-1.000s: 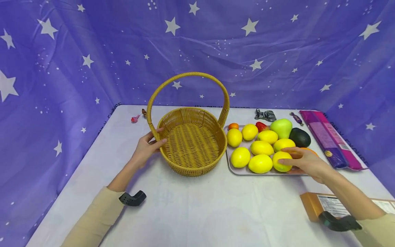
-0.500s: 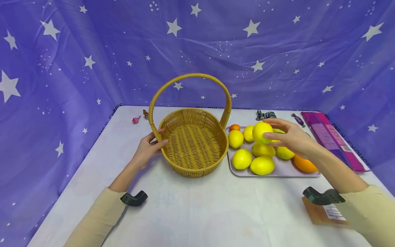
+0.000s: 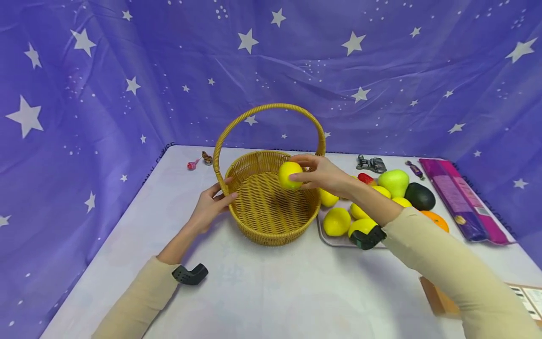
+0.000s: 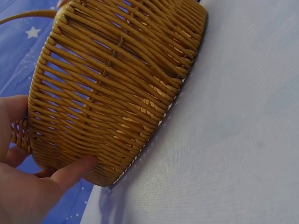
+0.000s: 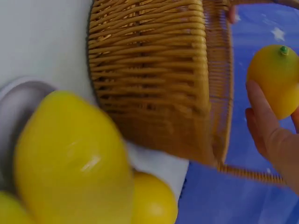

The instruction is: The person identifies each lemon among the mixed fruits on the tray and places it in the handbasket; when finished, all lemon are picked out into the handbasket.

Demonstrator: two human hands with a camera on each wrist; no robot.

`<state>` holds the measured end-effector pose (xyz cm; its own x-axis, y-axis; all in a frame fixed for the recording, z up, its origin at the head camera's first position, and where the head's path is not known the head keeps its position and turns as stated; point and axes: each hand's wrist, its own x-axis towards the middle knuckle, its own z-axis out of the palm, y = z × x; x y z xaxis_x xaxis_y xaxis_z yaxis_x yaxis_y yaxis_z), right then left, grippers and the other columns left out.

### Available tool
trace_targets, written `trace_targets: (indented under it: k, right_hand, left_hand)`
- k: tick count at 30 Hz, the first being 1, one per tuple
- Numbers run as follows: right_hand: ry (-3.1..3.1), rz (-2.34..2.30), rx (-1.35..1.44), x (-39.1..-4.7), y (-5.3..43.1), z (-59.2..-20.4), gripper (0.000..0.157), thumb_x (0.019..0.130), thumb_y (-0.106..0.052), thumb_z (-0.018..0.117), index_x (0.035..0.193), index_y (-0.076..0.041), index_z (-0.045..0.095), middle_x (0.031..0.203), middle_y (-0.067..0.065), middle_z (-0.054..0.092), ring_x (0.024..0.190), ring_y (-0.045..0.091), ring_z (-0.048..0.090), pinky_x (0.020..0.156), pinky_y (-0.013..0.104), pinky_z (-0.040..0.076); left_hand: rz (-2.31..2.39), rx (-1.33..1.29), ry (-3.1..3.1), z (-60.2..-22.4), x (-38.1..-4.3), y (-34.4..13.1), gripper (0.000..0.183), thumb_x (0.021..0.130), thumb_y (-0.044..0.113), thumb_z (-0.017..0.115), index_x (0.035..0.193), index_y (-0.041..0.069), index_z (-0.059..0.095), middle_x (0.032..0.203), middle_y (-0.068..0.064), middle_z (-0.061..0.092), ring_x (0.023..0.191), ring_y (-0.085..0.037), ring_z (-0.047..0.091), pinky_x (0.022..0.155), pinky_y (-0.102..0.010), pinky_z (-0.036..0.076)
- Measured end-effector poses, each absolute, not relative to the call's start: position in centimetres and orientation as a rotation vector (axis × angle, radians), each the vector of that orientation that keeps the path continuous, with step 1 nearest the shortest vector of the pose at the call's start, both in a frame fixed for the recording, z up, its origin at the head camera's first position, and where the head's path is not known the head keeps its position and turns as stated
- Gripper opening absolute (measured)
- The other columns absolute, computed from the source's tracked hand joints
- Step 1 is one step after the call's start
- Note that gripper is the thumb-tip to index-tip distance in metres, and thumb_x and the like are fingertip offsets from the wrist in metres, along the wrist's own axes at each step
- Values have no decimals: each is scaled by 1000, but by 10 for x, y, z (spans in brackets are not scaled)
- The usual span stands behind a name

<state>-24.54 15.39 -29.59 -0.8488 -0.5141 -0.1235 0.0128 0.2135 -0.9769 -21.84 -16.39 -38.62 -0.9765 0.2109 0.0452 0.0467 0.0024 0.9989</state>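
A round wicker basket (image 3: 271,235) with a tall arched handle stands mid-table, bare inside. My left hand (image 3: 211,205) grips its left rim by the foot of the handle; in the left wrist view the thumb (image 4: 77,172) lies against the woven outer wall. Over the right half of the basket, my right hand (image 3: 323,176) holds a lemon (image 3: 290,175) between thumb and fingers. The right wrist view shows this lemon (image 5: 275,81) above rim height, apart from the basket. To the right, a tray (image 3: 336,241) bears several more lemons (image 3: 337,221), partly hidden by my right forearm.
Also on the tray are a green pear (image 3: 394,182), an avocado (image 3: 420,196), a strawberry (image 3: 366,179) and an orange (image 3: 437,220). A purple-pink packet (image 3: 463,200) lies at far right, a brown box (image 3: 442,299) nearer. Wrapped sweets (image 3: 192,165) lie behind left.
My right hand has taken a lemon from the tray's front right, lifted it and carried it left over the basket. The left hand keeps its grip on the rim. The view has shifted slightly.
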Motion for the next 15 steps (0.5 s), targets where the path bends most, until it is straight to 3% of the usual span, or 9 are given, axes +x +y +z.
trace_targets:
  k: [8, 15]
  right_hand:
    - [2055, -1544, -478, -280, 93, -297, 60, 91, -11, 68, 145, -8, 42, 145, 14, 37, 117, 27, 54, 88, 42, 55]
    - [2060, -1426, -479, -300, 61, -308, 59, 90, -13, 71, 143, -10, 46, 139, 14, 45, 114, 27, 56, 95, 50, 49]
  left_hand:
    - [2141, 251, 2138, -385, -219, -164, 58, 96, 4, 59, 148, -2, 34, 148, -21, 34, 120, -31, 53, 85, -31, 55]
    - [2126, 245, 2142, -384, -219, -163, 58, 95, 5, 60, 147, -2, 35, 147, -21, 36, 120, -31, 52, 85, -33, 55]
